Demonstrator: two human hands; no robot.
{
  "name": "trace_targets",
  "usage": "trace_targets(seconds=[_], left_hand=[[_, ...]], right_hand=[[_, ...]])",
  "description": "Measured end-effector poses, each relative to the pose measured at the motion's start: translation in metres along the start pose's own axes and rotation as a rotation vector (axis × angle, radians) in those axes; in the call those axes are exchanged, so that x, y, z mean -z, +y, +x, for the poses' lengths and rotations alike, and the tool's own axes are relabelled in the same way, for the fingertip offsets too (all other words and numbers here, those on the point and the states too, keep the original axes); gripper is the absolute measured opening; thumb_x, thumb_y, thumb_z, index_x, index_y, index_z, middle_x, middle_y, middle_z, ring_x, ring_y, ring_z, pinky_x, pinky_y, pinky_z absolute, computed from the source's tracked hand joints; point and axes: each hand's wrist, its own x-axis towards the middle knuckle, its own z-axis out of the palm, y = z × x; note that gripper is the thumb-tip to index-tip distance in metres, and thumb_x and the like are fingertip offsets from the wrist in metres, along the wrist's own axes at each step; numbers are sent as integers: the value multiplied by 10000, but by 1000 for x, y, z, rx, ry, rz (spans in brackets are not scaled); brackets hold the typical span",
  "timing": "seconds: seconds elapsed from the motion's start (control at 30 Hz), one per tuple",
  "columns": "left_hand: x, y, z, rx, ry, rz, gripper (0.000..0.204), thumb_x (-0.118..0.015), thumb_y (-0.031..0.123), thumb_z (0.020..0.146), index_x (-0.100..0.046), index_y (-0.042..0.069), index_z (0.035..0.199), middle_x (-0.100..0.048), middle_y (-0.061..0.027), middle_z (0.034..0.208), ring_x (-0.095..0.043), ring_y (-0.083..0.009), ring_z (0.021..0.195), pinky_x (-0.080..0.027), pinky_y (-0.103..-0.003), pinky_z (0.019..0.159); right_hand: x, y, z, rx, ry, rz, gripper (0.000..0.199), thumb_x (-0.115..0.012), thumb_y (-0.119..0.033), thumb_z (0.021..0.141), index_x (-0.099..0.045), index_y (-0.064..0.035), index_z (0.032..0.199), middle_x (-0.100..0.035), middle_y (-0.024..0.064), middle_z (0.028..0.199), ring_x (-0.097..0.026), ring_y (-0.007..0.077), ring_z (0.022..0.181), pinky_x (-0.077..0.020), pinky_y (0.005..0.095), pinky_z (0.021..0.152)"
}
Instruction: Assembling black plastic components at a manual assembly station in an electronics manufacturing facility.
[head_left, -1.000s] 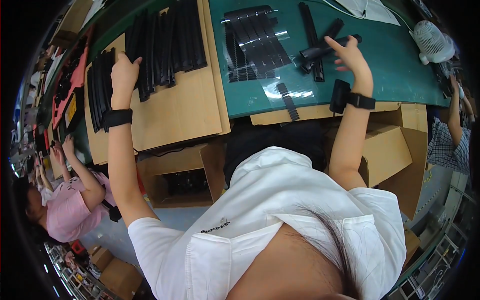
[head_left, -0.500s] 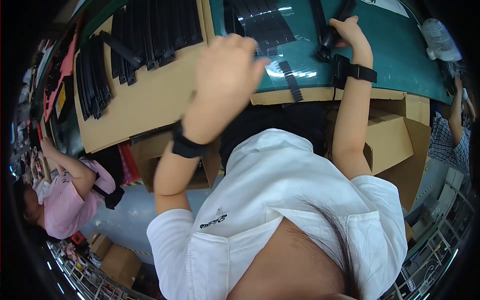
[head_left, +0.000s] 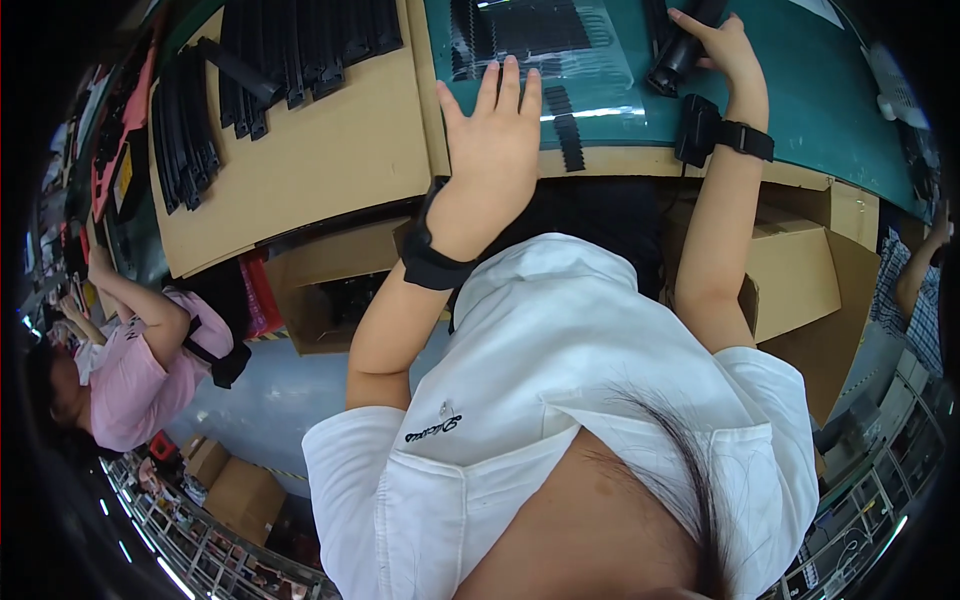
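My left hand (head_left: 492,150) is open over the table's near edge, fingers spread and pointing away, with nothing in it. Just beyond its fingertips lies a clear plastic sheet (head_left: 622,70) with dark toothed strips (head_left: 545,32) on or under it. A short black toothed strip (head_left: 566,128) rests to the right of that hand. At the far right, my right hand (head_left: 735,50) is closed around a long black plastic piece (head_left: 682,58), thumb and fingers wrapping its side. Another dark piece stands close beside it, partly cut off by the picture's top.
Long black parts (head_left: 300,50) lie in rows on cardboard (head_left: 340,150) at the left of the green table (head_left: 810,110). Open cartons (head_left: 800,280) stand below the edge. A white fan (head_left: 890,85) is far right. A person in pink (head_left: 130,380) works at left.
My left hand, blurred before, has shifted right and nearer with fingers spread out. My right hand has gone slightly right and farther away, still holding the black piece. The view has shifted slightly.
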Motion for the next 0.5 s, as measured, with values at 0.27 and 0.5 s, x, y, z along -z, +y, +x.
trace_targets(seconds=[0.27, 0.5], left_hand=[[8, -1, 8, 49, 185, -459, 369, -749, 99, 768, -727, 5, 1124, -684, -168, 1247, -603, -365, 1216, -430, -645, 1020], [0, 27, 35, 205, 327, -537, 299, -817, 174, 757, -757, 47, 1021, -696, -96, 995, -622, -289, 979, -470, -461, 854]], right_hand=[[2, 76, 60, 208, -62, 111, 269, -768, -112, 863, -648, 37, 1052, -672, 66, 858, -639, 158, 741, -525, 317, 662], [9, 67, 44, 158, -52, 361, 242, -716, -46, 904, -668, 47, 1123, -692, 72, 884, -666, 165, 785, -543, 289, 740]])
